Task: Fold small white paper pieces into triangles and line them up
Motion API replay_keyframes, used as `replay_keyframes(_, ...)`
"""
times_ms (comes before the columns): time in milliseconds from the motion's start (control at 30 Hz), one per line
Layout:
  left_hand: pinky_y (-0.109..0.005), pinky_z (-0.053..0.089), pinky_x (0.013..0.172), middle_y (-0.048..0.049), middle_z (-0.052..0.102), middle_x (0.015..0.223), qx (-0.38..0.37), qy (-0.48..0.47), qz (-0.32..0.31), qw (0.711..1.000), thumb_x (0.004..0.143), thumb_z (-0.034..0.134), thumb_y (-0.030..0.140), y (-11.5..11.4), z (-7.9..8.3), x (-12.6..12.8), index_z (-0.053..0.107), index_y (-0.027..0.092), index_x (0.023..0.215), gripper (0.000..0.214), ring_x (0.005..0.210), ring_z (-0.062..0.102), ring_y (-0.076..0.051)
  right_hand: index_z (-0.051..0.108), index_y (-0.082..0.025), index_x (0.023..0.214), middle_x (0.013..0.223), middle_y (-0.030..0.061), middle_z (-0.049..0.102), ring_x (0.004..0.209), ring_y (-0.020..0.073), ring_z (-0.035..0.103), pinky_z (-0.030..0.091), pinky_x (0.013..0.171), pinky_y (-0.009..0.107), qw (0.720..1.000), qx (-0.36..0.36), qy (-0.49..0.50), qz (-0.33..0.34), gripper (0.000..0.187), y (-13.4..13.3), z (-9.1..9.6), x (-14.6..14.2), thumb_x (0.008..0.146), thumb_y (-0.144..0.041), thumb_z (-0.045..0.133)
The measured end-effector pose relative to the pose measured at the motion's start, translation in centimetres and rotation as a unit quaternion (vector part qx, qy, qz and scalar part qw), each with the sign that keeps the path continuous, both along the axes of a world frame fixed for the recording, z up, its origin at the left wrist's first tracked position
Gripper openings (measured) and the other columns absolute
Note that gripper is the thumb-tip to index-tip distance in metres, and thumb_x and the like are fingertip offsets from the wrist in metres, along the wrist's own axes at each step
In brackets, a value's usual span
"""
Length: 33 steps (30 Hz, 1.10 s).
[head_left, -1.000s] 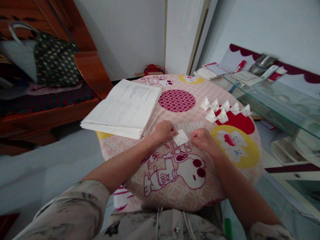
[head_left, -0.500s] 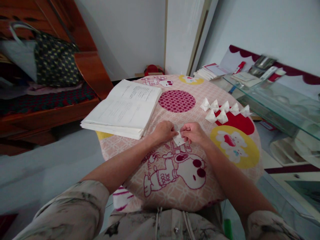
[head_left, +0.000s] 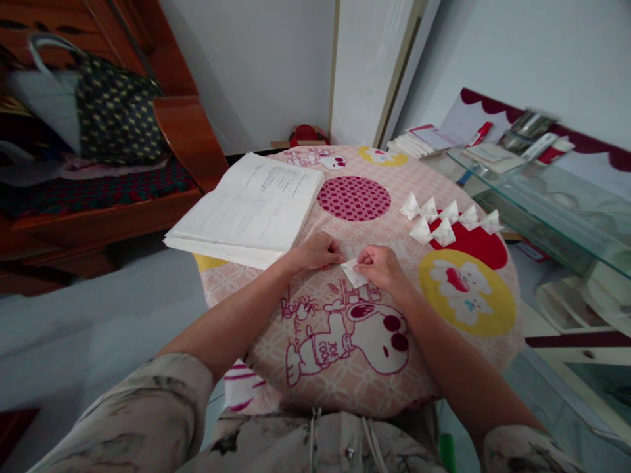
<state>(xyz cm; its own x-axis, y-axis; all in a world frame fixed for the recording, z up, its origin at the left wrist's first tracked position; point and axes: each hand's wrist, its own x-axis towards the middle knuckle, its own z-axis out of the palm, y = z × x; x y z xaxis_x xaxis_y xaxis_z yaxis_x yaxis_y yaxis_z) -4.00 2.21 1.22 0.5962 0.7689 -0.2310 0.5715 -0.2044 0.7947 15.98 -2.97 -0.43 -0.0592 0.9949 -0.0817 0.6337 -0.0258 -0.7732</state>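
A small folded white paper [head_left: 353, 274] lies on the round table covered by a pink cartoon-print cloth [head_left: 345, 368]. My right hand [head_left: 380, 266] rests on the paper's right part with curled fingers pinching it. My left hand [head_left: 315, 251] sits just left of the paper with its fingers curled down on the cloth; whether its fingertips touch the paper is unclear. Several finished folded white paper pieces [head_left: 446, 220] lie in a cluster at the table's far right.
A thick open stack of printed pages [head_left: 249, 210] covers the table's far left. A glass shelf [head_left: 557, 197] with clutter stands at the right, books [head_left: 419, 140] behind it. A wooden bench [head_left: 98, 197] with a dark patterned bag [head_left: 116, 118] stands at the left.
My right hand moved left from beside the paper onto it and now pinches it. My left hand drew slightly left off the paper. The camera shifted a little.
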Motion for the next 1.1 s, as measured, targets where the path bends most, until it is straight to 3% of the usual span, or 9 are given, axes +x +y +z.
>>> replay_keyframes(200, -0.023, 0.031, 0.049, 0.0024, 0.053, 0.044, 0.080, 0.030, 0.024, 0.996, 0.081, 0.063, 0.028, -0.2, -0.4, 0.4, 0.062, 0.015, 0.053, 0.031, 0.045, 0.042, -0.007, 0.064, -0.018, 0.070, 0.061, -0.0027, 0.061, 0.060, 0.0133, 0.057, 0.040, 0.057, 0.024, 1.000, -0.013, -0.026, -0.006, 0.009, 0.0, 0.8, -0.4, 0.069, -0.018, 0.073)
replay_keyframes(500, -0.025, 0.038, 0.059, -0.0022, 0.067, 0.063, 0.156, 0.079, 0.059, 0.983, 0.072, 0.067, 0.016, -0.5, -0.9, 1.2, 0.074, 0.013, 0.070, 0.008, 0.058, 0.053, -0.012, 0.064, -0.019, 0.067, 0.065, -0.0007, 0.063, 0.061, 0.0128, 0.054, 0.036, 0.059, 0.025, 0.993, 0.012, -0.120, -0.013, 0.014, 0.3, 1.0, -1.4, 0.071, -0.022, 0.077)
replay_keyframes(800, -0.020, 0.038, 0.054, 0.0009, 0.064, 0.059, 0.103, 0.017, 0.024, 0.994, 0.070, 0.063, 0.018, 0.1, -1.3, 0.5, 0.072, 0.014, 0.071, 0.009, 0.056, 0.054, -0.010, 0.067, -0.020, 0.069, 0.069, 0.0021, 0.066, 0.064, 0.0146, 0.055, 0.036, 0.060, 0.026, 0.985, 0.014, -0.170, -0.021, 0.012, 0.3, 1.4, -2.2, 0.074, -0.024, 0.076)
replay_keyframes(1100, -0.021, 0.035, 0.053, 0.0005, 0.065, 0.059, 0.119, 0.041, 0.029, 0.992, 0.068, 0.062, 0.013, -0.5, -1.0, 0.8, 0.071, 0.014, 0.071, 0.010, 0.055, 0.054, -0.010, 0.068, -0.017, 0.067, 0.063, -0.0003, 0.064, 0.059, 0.0127, 0.056, 0.040, 0.059, 0.025, 0.994, -0.005, -0.110, 0.002, 0.009, 0.2, 1.5, -1.4, 0.069, -0.009, 0.072)
